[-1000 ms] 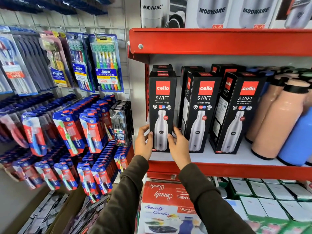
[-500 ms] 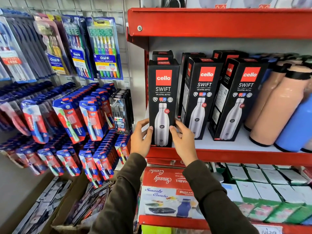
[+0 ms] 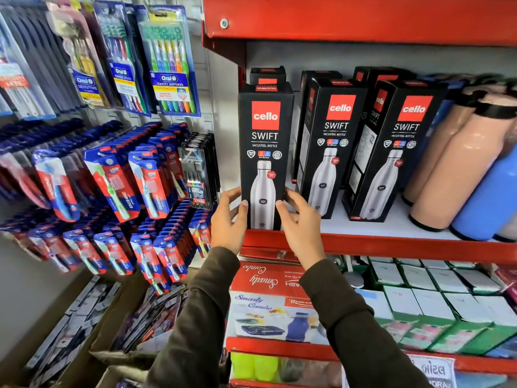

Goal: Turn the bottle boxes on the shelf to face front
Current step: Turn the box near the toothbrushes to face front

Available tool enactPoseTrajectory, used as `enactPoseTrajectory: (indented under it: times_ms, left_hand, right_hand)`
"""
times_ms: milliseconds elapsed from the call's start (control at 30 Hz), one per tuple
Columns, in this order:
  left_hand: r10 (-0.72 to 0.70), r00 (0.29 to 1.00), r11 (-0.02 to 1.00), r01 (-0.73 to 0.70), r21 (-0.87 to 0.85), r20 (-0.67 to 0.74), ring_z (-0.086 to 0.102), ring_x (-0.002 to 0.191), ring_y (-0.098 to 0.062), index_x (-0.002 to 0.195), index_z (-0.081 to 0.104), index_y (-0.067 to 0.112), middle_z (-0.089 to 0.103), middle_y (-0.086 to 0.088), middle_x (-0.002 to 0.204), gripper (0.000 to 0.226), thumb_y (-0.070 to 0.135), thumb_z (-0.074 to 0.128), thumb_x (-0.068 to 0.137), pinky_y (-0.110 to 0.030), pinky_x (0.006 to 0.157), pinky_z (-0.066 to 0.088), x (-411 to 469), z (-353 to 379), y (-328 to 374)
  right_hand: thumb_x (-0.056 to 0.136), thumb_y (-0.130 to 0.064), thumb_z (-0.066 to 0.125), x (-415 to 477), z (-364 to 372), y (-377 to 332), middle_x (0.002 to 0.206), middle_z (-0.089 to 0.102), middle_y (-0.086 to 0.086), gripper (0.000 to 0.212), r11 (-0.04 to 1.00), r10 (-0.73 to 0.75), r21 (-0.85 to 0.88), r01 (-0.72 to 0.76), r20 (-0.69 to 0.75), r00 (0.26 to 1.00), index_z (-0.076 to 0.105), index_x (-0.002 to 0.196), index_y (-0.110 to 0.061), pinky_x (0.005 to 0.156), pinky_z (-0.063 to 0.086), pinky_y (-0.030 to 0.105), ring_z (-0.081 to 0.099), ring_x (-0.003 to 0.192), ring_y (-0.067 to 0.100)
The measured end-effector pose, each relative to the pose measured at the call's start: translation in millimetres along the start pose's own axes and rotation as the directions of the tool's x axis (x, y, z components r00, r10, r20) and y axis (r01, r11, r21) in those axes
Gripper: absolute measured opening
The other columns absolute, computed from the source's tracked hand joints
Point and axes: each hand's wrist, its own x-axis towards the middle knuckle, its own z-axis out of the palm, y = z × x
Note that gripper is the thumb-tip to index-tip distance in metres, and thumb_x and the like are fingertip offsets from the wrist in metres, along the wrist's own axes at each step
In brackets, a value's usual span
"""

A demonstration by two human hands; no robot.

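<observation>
Three black Cello Swift bottle boxes stand in a front row on the red shelf (image 3: 391, 245). The leftmost box (image 3: 265, 141) faces straight front at the shelf's front edge. My left hand (image 3: 228, 221) grips its lower left side and my right hand (image 3: 300, 222) grips its lower right side. The middle box (image 3: 328, 147) and the right box (image 3: 391, 152) are angled, each showing a side panel as well as its front. More black boxes stand behind them, mostly hidden.
Peach bottles (image 3: 458, 169) and a blue bottle (image 3: 489, 203) stand at the shelf's right. Toothbrush packs (image 3: 134, 180) hang on the wall to the left. A red combo box (image 3: 274, 298) and green-white cartons (image 3: 436, 306) fill the shelf below.
The leftmost box has come forward to the shelf's front edge between both hands. The view has dropped a little, so the shelf sits higher in frame.
</observation>
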Motion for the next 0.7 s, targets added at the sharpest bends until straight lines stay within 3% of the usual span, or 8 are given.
enactPoseTrajectory:
  times_ms: [67, 167, 233, 300, 400, 500, 600, 700]
  left_hand:
    - [-0.027, 0.999, 1.0, 0.027, -0.014, -0.041, 0.058, 0.112, 0.007, 0.122, 0.052, 0.036, 0.061, 0.012, 0.124, 0.028, 0.022, 0.052, 0.098, -0.008, 0.092, 0.044, -4, 1, -1]
    - [-0.002, 0.969, 0.999, -0.008, -0.038, -0.249, 0.058, 0.117, -0.013, 0.125, 0.053, 0.029, 0.058, 0.006, 0.128, 0.029, 0.025, 0.054, 0.097, -0.028, 0.096, 0.048, -15, 7, 0]
    - [0.101, 0.924, 0.994, -0.08, 0.071, -0.369, 0.056, 0.108, -0.019, 0.126, 0.053, 0.026, 0.057, 0.005, 0.124, 0.029, 0.026, 0.052, 0.096, -0.036, 0.093, 0.049, -19, 17, 4]
    - [0.221, 0.885, 0.975, -0.191, 0.114, -0.41, 0.054, 0.101, -0.022, 0.124, 0.053, 0.025, 0.056, 0.009, 0.119, 0.027, 0.022, 0.05, 0.097, -0.042, 0.091, 0.047, -26, 82, 41]
    - [0.302, 0.899, 0.953, -0.278, 0.119, -0.317, 0.054, 0.103, -0.019, 0.124, 0.052, 0.025, 0.054, 0.014, 0.119, 0.028, 0.017, 0.045, 0.099, -0.038, 0.092, 0.045, -27, 102, 57]
    - [0.356, 0.917, 0.934, -0.346, 0.086, -0.18, 0.053, 0.119, -0.018, 0.134, 0.05, 0.018, 0.054, 0.002, 0.13, 0.035, 0.013, 0.04, 0.101, -0.032, 0.104, 0.043, -28, 113, 55]
    - [0.29, 0.956, 0.953, -0.283, 0.105, -0.052, 0.035, 0.142, -0.01, 0.146, 0.038, 0.009, 0.041, -0.003, 0.151, 0.044, 0.009, 0.039, 0.102, -0.017, 0.117, 0.025, -23, 130, 51]
    - [0.112, 0.994, 0.989, -0.111, 0.101, -0.008, 0.022, 0.148, -0.013, 0.151, 0.026, 0.002, 0.027, -0.009, 0.159, 0.049, 0.009, 0.036, 0.103, -0.004, 0.114, 0.008, -12, 151, 48]
  right_hand:
    - [0.098, -0.031, 0.058, -1, 1, 0, 0.129, 0.064, -0.008, 0.038, 1.0, 0.002, -0.009, -0.002, 0.002, 1.0, 0.056, 0.135, -0.028, 0.075, 0.047, 0.002, 0.064, 0.092, -0.014]
    - [0.098, -0.029, 0.058, -8, -2, -1, 0.13, 0.06, -0.003, 0.034, 0.998, -0.045, -0.048, 0.042, -0.064, 0.997, 0.058, 0.132, -0.028, 0.079, 0.049, 0.007, 0.062, 0.102, -0.002]
    - [0.098, -0.024, 0.057, -9, -10, -5, 0.128, 0.057, -0.002, 0.031, 0.994, -0.102, -0.045, 0.096, -0.166, 0.981, 0.058, 0.129, -0.028, 0.078, 0.048, 0.008, 0.061, 0.106, 0.006]
    - [0.099, -0.021, 0.055, 9, -79, -6, 0.125, 0.054, 0.0, 0.03, 0.985, -0.171, -0.059, 0.161, -0.256, 0.952, 0.058, 0.129, -0.027, 0.082, 0.049, 0.013, 0.06, 0.108, 0.013]
    - [0.1, -0.021, 0.054, 20, -90, -5, 0.129, 0.05, 0.002, 0.032, 0.985, -0.173, -0.045, 0.168, -0.308, 0.936, 0.054, 0.132, -0.023, 0.098, 0.05, 0.032, 0.056, 0.115, 0.014]
    - [0.101, -0.021, 0.053, 20, -84, 4, 0.138, 0.044, 0.004, 0.039, 0.991, -0.135, -0.037, 0.13, -0.312, 0.94, 0.047, 0.139, -0.02, 0.108, 0.044, 0.045, 0.049, 0.129, 0.015]
    - [0.101, -0.021, 0.052, 27, -81, 15, 0.146, 0.039, 0.006, 0.045, 0.998, -0.07, -0.014, 0.069, -0.266, 0.961, 0.041, 0.145, -0.016, 0.116, 0.036, 0.04, 0.043, 0.137, 0.016]
    - [0.102, -0.02, 0.049, 39, -88, 26, 0.153, 0.036, 0.01, 0.049, 0.999, 0.014, -0.047, -0.024, -0.201, 0.98, 0.037, 0.149, -0.012, 0.118, 0.03, 0.032, 0.038, 0.143, 0.021]
